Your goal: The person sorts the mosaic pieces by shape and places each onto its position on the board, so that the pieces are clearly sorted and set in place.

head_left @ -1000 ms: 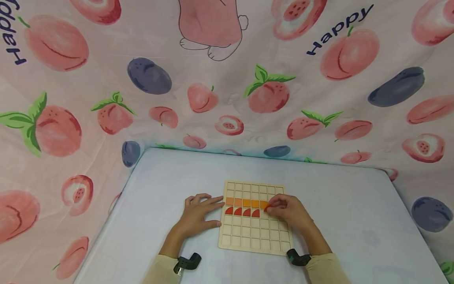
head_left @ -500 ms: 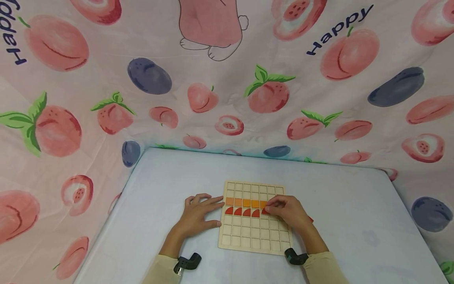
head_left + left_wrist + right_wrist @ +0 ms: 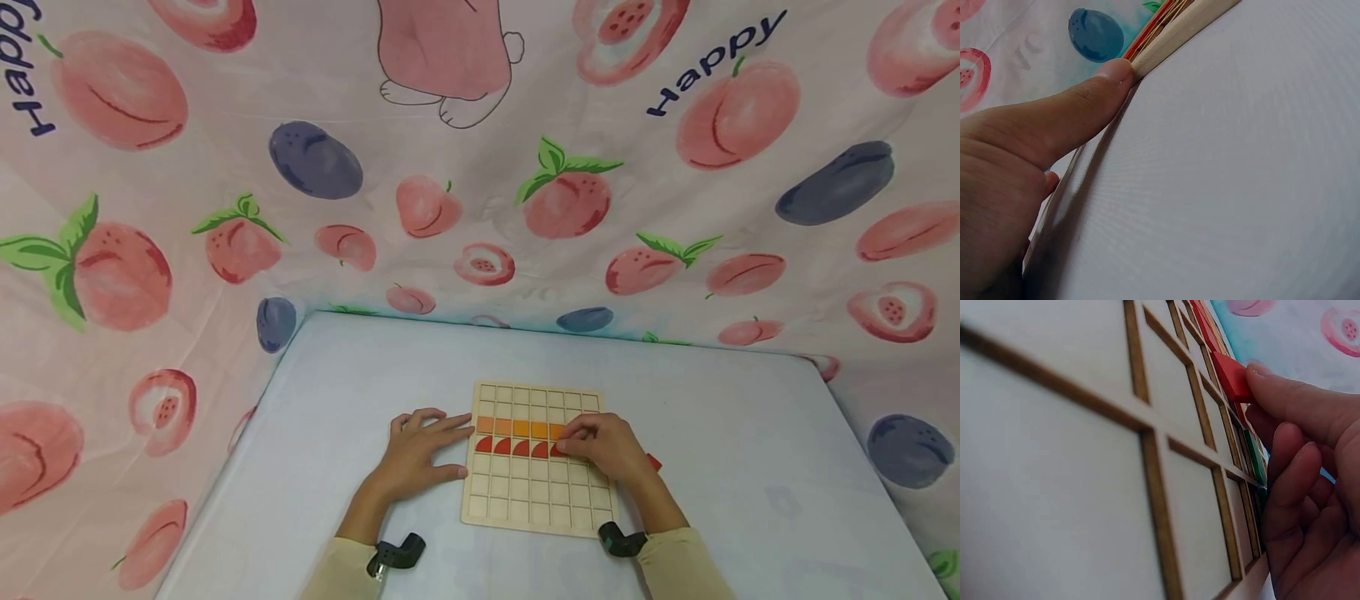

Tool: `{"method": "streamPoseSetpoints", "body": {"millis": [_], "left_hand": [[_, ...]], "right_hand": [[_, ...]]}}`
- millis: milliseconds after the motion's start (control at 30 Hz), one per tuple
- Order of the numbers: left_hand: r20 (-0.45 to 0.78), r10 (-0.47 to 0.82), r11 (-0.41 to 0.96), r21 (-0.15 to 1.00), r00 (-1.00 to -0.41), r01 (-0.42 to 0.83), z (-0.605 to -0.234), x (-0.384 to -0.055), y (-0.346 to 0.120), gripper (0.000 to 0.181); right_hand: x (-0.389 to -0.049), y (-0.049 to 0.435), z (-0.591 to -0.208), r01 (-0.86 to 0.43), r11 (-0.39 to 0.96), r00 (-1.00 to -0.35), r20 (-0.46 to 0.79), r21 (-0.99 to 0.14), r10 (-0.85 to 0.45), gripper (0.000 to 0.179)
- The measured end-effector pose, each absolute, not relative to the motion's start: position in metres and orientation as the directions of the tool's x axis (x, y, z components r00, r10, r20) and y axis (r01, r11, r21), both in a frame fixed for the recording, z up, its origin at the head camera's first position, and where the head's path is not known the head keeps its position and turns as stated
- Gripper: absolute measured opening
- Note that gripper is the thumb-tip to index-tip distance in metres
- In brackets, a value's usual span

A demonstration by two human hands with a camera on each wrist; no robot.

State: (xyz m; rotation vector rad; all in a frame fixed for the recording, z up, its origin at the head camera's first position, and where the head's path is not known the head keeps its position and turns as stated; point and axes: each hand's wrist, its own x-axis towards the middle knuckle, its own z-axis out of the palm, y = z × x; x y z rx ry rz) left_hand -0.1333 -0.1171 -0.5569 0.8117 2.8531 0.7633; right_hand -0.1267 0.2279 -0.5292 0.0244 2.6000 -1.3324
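A pale wooden grid board [image 3: 517, 508] lies on the table. Across it runs a row of orange square tiles [image 3: 521, 428], with several red quarter-circle tiles [image 3: 502, 447] in the row below. My right hand [image 3: 613, 452] pinches another red quarter-circle tile [image 3: 1232, 376] between thumb and forefinger, at the right end of the red row. In the right wrist view this tile is tilted at its cell; whether it is seated I cannot tell. My left hand [image 3: 420, 455] is spread at the board's left edge, thumb [image 3: 1119, 72] touching the rim.
A red piece [image 3: 655, 462] lies on the table beside my right wrist, partly hidden by it. Something green [image 3: 1255, 456] shows on the board past my right fingers. A fruit-print cloth [image 3: 465, 183] hangs behind the white table [image 3: 750, 467].
My right hand has brought the red quarter-circle tile down and slightly left to the cell after the other red ones. The red piece by the wrist has come into view. My left hand stays put.
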Motion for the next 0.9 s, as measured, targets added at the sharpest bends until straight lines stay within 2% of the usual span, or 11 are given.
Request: {"method": "streamPoseSetpoints", "body": {"millis": [900], "left_hand": [[0.043,0.515,0.735,0.492,-0.856,0.467,-0.5575,-0.1338,-0.1175,0.068]], "right_hand": [[-0.1265,0.2253,-0.5253,0.102,0.636,-0.971,-0.215,-0.765,-0.102,0.008]]}}
